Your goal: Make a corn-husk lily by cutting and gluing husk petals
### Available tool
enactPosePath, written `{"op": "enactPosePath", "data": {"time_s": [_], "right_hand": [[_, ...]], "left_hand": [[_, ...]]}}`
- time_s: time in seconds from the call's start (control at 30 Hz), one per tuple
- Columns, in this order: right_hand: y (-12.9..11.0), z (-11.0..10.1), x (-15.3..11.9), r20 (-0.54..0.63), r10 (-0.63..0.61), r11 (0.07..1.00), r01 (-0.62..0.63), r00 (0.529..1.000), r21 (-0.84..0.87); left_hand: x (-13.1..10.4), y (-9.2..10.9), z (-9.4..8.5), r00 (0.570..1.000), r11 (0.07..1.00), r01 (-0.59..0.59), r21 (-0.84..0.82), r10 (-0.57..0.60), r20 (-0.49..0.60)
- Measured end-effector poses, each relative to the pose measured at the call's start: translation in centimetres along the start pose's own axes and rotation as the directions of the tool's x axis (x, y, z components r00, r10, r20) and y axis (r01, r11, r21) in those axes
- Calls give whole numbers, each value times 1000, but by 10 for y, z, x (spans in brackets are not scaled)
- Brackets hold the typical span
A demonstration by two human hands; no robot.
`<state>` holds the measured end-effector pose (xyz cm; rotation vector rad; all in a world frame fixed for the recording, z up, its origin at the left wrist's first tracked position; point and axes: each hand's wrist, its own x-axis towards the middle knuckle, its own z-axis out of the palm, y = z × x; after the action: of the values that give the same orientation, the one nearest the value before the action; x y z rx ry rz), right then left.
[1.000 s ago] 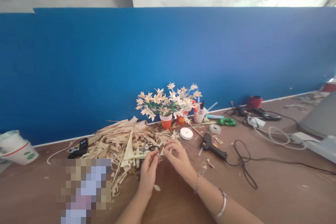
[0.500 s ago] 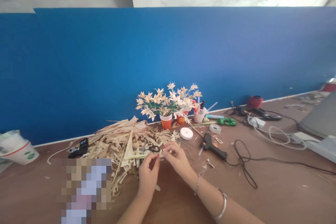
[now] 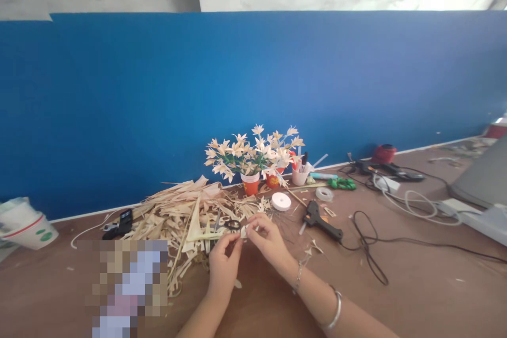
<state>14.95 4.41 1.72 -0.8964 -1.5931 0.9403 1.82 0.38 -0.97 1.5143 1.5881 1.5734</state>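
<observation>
Both hands are close together over the brown surface (image 3: 277, 303), fingertips nearly meeting on a small pale petal-like piece (image 3: 243, 232). The left hand (image 3: 224, 264) pinches it between thumb and fingers from one side, and the right hand (image 3: 270, 242) pinches it from the other — a chain bracelet (image 3: 298, 277) and a silver bangle (image 3: 337, 310) circle the right wrist and forearm. The piece is held just in front of the black scissor handles (image 3: 232, 224), at the near right edge of a heap of dry, pale husk strips (image 3: 186, 206).

Behind the hands, star-shaped cream flowers (image 3: 240, 148) on green stems stand in red-and-white paper cups (image 3: 250, 185), against a blue partition (image 3: 237, 74). A white tape roll (image 3: 281, 201) lies near those cups, and a black glue gun (image 3: 321, 223) rests to its right, beyond the right hand. Farther along are a clear tape roll (image 3: 325, 194), green ribbon (image 3: 343, 184) and a white cup (image 3: 300, 175) holding pens and sticks — tangled cables (image 3: 370, 245) trail off to the right
</observation>
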Motion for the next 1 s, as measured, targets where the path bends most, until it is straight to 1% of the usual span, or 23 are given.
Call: {"op": "enactPosePath", "data": {"time_s": [0.2, 0.37, 0.57, 0.83, 1.0], "right_hand": [[-1, -1, -1, 5, -34, 999, 34, 999, -8], [0, -1, -1, -2, -37, 999, 37, 999, -5], [-2, -1, -2, 9, -44, 999, 44, 999, -11], [-6, -1, -3, 30, -27, 999, 27, 999, 19], [-10, -2, -3, 40, -29, 999, 28, 999, 37]], "left_hand": [[0, 4, 0, 999, 1000, -29, 10, 29, -26], [0, 4, -1, 999, 999, -46, 5, 46, -12], [0, 4, -2, 1000, 1000, -22, 13, 22, -16], [0, 11, -4, 999, 999, 1, -40, -3, -32], [0, 11, -4, 1000, 998, 5, -64, -7, -28]]}}
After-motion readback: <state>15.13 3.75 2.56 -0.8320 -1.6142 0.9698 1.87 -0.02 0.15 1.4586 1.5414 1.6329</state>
